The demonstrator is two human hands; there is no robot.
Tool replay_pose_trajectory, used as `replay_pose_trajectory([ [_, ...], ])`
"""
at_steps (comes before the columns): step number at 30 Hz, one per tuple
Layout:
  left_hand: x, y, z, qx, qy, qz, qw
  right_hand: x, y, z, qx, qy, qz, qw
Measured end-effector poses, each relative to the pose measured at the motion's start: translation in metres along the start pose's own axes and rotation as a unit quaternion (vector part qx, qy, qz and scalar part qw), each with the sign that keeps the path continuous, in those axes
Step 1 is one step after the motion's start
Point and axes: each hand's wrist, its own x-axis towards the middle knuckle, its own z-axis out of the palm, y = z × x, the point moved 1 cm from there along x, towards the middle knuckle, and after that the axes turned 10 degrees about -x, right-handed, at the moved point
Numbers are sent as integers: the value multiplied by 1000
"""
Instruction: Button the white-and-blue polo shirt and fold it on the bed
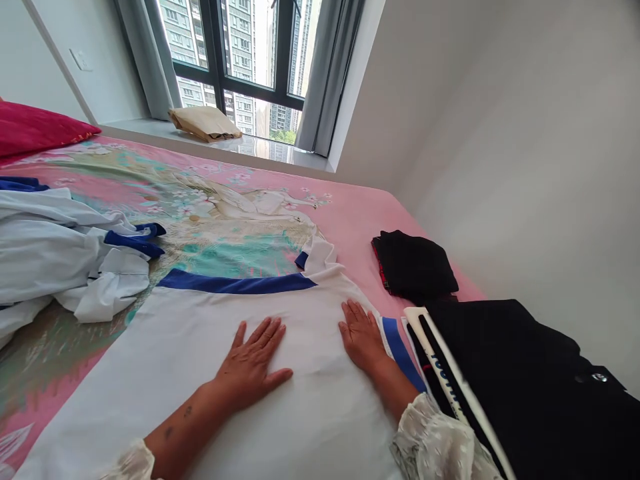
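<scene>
The bed (350,220) fills the view. It wears a smooth pink printed sheet with a pale horse, blossoms and teal patches.

The flat white knit garment with a royal-blue band (210,347) lies spread on it, directly under both hands. Its length runs from the person's chest out toward 12 o'clock. The blue band crosses the far edge from 9 to 3 o'clock and ends at a small white collar or cuff with blue trim at about 1 o'clock. The cloth looks soft, matte and nearly free of creases.

At 3 o'clock, touching the garment's right edge, lies a black jacket with white stripes and lettering (525,380). It looks slick and synthetic.

At 9 o'clock is a rumpled heap of white and blue clothes (60,253), loosely bunched and just beside the spread garment's far left corner.

At 2 o'clock is a neatly folded black cloth with a red edge (413,263), squarish and apart from the hands.

A crimson pillow (35,127) sits at 10 o'clock. A crumpled brown paper bag (205,123) rests on the grey window sill (280,153) at 12.

The left hand (255,360) and the right hand (363,337) press palm-down on the garment's middle, a little apart. Their fingers are spread and released, grasping nothing, with the tips toward 12 to 1 o'clock. The right is nearer the blue-trimmed side edge, the left nearer the centre. White lacy cuffs show at both wrists.
</scene>
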Motion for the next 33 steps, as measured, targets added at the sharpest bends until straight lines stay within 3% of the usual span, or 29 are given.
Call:
replay_pose_trajectory([
  [3,-36,-34,-20,36,9,-108,993,-4,-3,1,2,16,-3,1000],
  [9,-143,-107,-62,125,42,-279,951,-9,-2,6,-1,57,0,998],
  [11,-166,-118,-74,144,43,-338,929,-11,-3,7,-3,73,-1,997],
  [14,-178,-110,-82,156,71,-390,905,-12,-6,8,-18,73,12,997],
  [18,-168,-76,-66,113,75,-276,951,-12,-10,13,-49,57,19,997],
  [22,-146,-67,-57,46,37,-271,961,-11,-11,21,-75,76,23,994],
  [26,-98,-88,-73,26,12,-255,967,-9,-11,27,-86,97,21,991],
  [33,8,-148,-90,24,71,-271,960,-5,-8,28,-77,112,7,991],
])
